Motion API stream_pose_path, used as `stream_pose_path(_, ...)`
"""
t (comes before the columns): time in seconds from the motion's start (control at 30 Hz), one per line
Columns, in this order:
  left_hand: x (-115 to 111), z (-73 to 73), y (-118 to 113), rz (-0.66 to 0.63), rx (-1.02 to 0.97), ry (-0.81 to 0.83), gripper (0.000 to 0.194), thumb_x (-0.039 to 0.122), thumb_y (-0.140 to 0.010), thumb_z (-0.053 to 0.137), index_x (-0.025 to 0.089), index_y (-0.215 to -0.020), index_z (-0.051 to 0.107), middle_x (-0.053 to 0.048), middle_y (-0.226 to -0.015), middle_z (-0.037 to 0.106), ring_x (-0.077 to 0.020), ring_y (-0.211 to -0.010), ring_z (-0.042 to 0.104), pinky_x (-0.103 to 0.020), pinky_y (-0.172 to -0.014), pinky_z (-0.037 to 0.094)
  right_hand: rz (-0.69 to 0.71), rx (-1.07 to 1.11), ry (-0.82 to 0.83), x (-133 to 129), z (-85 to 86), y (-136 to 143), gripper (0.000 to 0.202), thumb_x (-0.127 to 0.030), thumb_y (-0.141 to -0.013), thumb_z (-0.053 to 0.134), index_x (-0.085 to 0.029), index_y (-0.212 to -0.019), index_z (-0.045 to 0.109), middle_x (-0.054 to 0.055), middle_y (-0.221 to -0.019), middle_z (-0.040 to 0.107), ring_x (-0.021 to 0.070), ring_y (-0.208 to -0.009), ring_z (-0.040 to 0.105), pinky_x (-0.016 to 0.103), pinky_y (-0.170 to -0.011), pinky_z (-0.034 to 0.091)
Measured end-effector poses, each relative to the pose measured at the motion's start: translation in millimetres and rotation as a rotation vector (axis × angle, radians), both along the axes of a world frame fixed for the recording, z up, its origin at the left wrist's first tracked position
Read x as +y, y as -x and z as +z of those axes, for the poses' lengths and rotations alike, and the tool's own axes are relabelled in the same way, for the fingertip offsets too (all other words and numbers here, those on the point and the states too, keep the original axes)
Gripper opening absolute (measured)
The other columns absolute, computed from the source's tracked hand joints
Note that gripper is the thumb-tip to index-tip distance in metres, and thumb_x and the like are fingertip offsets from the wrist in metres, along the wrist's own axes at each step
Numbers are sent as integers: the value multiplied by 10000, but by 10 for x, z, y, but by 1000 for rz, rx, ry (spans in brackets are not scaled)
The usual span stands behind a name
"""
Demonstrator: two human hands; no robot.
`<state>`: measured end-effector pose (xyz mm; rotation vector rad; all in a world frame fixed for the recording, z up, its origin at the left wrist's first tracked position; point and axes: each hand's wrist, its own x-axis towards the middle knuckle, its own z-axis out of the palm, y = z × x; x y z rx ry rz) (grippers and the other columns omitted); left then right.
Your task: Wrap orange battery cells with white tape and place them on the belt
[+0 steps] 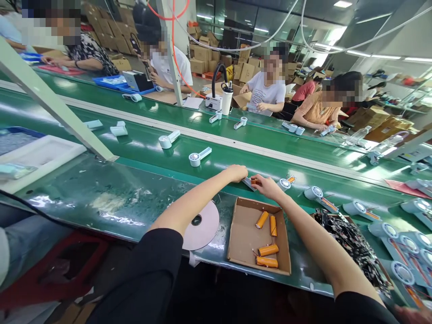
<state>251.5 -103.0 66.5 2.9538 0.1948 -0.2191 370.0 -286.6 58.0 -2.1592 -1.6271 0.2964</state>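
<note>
Casing [249, 184] — pale grey, slim

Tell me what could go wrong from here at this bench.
The cardboard box with orange cylinders sits near the front edge of the bench, so a bump might send it off. The pale disc also lies by that edge and might slide. The right forearm reaches past the heap of black parts and could brush some loose.

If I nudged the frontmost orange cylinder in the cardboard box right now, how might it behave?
The frontmost orange cylinder would probably roll, since it lies on its rounded side. It likely wouldn't go far: the cardboard box has raised walls, and another orange cylinder lies just behind it. It seems stiff, showing no sag.
</note>
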Motion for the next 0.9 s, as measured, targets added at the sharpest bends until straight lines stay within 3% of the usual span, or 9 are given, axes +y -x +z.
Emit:
stream_pose_path(0.13,-105,39,-121,3,93,-42,245,367,-994,717,155,-1115,729,-103,-1246,716,-254,-1237,655,-512,-1111,525,5,33,-1,-22,0,-43,254,-225,-962,728,-276,-1208,697,5,-917,810,266,-889,790,356,-838,626)
stream_pose_path(0.3,-26,172,-177,-43,142,18,223,351,-978,741,161,-1096,738,-70,-1152,744,-219,-1099,705,-448,-1016,580,-20,12,-12,-58,37,-90,214,-257,-993,708,-290,-1205,706,5,-1003,815,266,-977,788,370,-883,627)
stream_pose_path(0.43,-92,123,-119,-50,108,-7,228,321,-991,720,170,-1162,721,-94,-1310,691,-243,-1228,651,-490,-1093,538,-13,-10,-3,-83,52,-103,196,-222,-958,733,-287,-1143,747,-2,-964,815,264,-955,789,359,-887,626)
stream_pose_path(0.57,-260,13,-161,-8,90,-53,269,350,-1004,700,154,-1188,707,-112,-1339,671,-278,-1315,603,-554,-1154,482,-14,-24,12,-113,19,-114,182,-228,-967,721,-277,-1137,760,1,-945,814,260,-926,789,343,-860,623)
stream_pose_path(0.9,-130,131,-322,29,110,131,269,396,-994,716,159,-1121,720,-81,-1178,725,-219,-1097,695,-450,-1008,580,-28,-111,-1,-252,39,-148,207,-288,-1015,675,-296,-1211,740,10,-1014,814,259,-961,786,345,-886,612)
